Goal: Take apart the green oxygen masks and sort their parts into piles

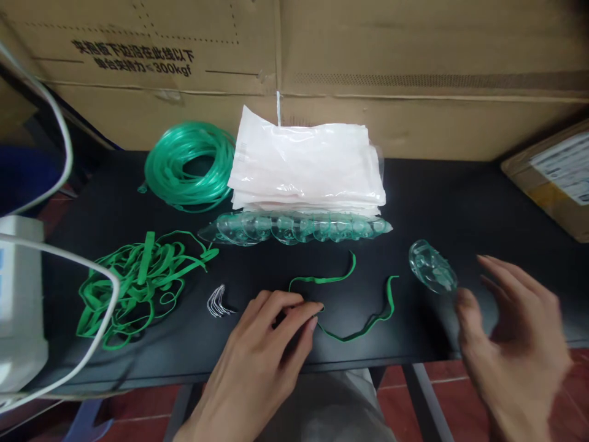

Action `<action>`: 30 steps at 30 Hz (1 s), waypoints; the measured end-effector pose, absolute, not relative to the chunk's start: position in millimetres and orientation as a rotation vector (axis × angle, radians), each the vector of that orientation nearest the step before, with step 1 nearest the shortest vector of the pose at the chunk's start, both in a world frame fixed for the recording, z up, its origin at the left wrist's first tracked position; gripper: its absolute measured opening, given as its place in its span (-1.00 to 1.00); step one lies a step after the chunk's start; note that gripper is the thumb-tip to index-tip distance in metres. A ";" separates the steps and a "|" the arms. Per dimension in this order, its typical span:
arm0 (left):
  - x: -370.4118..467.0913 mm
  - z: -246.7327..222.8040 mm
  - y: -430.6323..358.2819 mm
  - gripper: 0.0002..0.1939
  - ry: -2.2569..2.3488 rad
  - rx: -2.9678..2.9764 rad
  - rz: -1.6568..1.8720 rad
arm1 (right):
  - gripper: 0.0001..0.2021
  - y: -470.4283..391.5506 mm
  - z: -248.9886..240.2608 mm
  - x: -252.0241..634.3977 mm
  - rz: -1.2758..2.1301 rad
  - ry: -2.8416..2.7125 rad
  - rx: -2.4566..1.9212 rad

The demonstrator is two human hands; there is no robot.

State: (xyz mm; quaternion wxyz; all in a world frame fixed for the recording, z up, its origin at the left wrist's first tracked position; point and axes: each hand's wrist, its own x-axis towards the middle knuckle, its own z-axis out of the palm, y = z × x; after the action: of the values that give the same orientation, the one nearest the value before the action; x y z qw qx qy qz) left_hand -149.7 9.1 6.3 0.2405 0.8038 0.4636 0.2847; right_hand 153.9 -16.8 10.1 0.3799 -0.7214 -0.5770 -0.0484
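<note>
Green strap [345, 339] in the left hand [271, 344], mask [432, 267] beside the right hand [515, 331]

A clear, glossy bag [299, 228] lies along the near edge of the white packets [306, 162], holding a row of rounded, see-through green masks. The packets form a flat stack with shiny film over it; their contents cannot be made out. Nearer the person than the packets, the left hand's fingers are pinched narrow on the thin, flat strap, whose two loose ends curl over the smooth black surface [442, 196]; the gripped part is mostly hidden. Right of the packets and nearer, the right hand's fingers are spread wide, holding nothing, just beside the domed, translucent mask; whether the thumb touches it, I cannot tell. Left of the packets sits a round coil [172, 159] of glossy green tubing. Nearer than that are a loose tangle of flat green bands [146, 261] and some thin, silvery strips [218, 302]. Brown cardboard [391, 43] stands behind the packets.
</note>
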 end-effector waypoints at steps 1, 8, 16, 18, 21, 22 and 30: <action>-150.8 7.2 8.2 -0.65 1.239 2.215 0.743 | -0.60 -22.0 14.8 152.2 -0.179 -1.512 -1.844; -147.6 6.0 10.2 -0.65 1.112 2.285 0.458 | -0.55 -26.5 1.9 156.5 0.257 -2.214 -1.640; -158.4 -2.2 4.0 -0.82 1.141 2.286 0.420 | -0.45 1.6 -2.6 171.3 0.309 -2.564 -1.498; -159.6 -3.9 2.1 -0.83 1.150 2.280 0.422 | -0.34 6.4 4.9 164.8 0.315 -2.634 -1.477; -159.0 -5.7 1.0 -0.84 1.154 2.284 0.405 | -0.22 17.8 13.8 147.8 0.109 -2.733 -1.397; -158.5 -6.3 1.0 -0.84 1.156 2.290 0.398 | -0.21 22.7 15.5 142.1 0.021 -2.755 -1.364; -166.0 -5.5 -10.0 -0.88 1.308 2.465 0.305 | -0.36 42.2 10.0 137.1 -0.349 -2.859 -1.167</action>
State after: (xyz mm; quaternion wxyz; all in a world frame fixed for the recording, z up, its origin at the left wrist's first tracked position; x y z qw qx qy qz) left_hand -166.0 -10.0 -5.5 0.1662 0.8659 0.4595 0.1070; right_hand 137.1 42.2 10.0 0.0169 -0.3755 -0.9198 -0.1124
